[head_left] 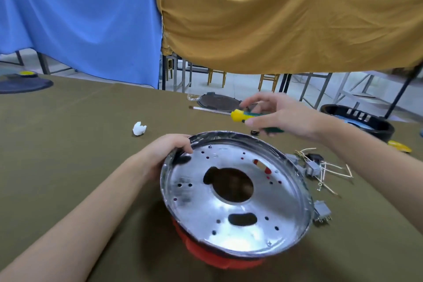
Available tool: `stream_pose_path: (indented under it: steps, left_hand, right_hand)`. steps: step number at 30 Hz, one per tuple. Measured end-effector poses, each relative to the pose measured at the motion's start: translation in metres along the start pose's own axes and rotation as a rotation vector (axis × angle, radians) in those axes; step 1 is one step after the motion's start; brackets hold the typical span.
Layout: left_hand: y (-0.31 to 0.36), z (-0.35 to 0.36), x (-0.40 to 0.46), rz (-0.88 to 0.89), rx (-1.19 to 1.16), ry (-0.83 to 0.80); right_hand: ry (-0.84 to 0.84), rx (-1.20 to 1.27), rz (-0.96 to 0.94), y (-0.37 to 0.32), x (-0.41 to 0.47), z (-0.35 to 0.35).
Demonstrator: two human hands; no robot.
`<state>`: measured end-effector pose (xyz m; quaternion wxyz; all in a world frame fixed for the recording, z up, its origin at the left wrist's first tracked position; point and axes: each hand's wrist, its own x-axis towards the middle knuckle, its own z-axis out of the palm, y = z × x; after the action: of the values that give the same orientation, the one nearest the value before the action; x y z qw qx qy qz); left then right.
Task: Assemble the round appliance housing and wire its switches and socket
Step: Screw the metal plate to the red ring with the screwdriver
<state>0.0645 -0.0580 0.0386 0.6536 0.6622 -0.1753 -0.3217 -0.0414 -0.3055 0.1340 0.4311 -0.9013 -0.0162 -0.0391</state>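
Left hand (170, 151): grips the far-left rim of the metal plate, fingers curled over the edge, thumb side outside the rim.
Right hand (281, 117): holds the screwdriver across its palm, fingers loosely curled round the handle, index finger stretched out above it; raised over the worktop beyond the plate.
Metal plate (235, 192): round, shiny, shallow-rimmed disc directly in front of the left hand's fingers and below the right hand; tilted, near edge lower; a large keyhole-shaped opening at its centre, an oblong slot nearer the viewer, many small holes.
Red housing (219, 258): under the plate's near edge, only a curved red band visible.
Screwdriver (242, 115): yellow and green handle in the right hand, metal shaft pointing away to that hand's left, roughly level.
Switches and wires (320, 167): grey switch bodies with pale yellow leads, lying on the worktop below the right forearm, just beside the plate's right rim; one more grey switch (321, 213) touches or nearly touches the rim nearer the viewer.
Dark round disc (219, 103): flat on the worktop beyond the right hand's fingertips, under the screwdriver shaft.
Black round housing (359, 121): on the worktop behind the right wrist.
White crumpled scrap (139, 128): beyond the left hand, well apart from it.
Worktop (80, 126): covered in olive-brown cloth.
Backdrop: blue cloth (80, 18) and mustard cloth (286, 18) hanging beyond the worktop.
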Motion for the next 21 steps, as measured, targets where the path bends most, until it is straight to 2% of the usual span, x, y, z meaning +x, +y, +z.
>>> stream_pose_path:
  steps: [3,8,14,21]
  left_hand:
    - [-0.007,0.002,0.000,-0.063,-0.062,-0.019]
    - [-0.010,-0.002,0.003,-0.049,-0.115,-0.109]
    - [-0.013,-0.003,0.002,-0.010,-0.110,-0.190]
    - [-0.015,-0.003,0.001,-0.027,-0.102,-0.172]
  right_hand:
    - [0.073,0.053,-0.065,0.002,-0.004,-0.008]
    - [0.175,0.036,-0.072,0.010,-0.005,-0.012]
    - [0.169,-0.038,-0.053,0.005,-0.001,-0.027]
    - [0.134,-0.071,-0.020,0.010,0.004,-0.031]
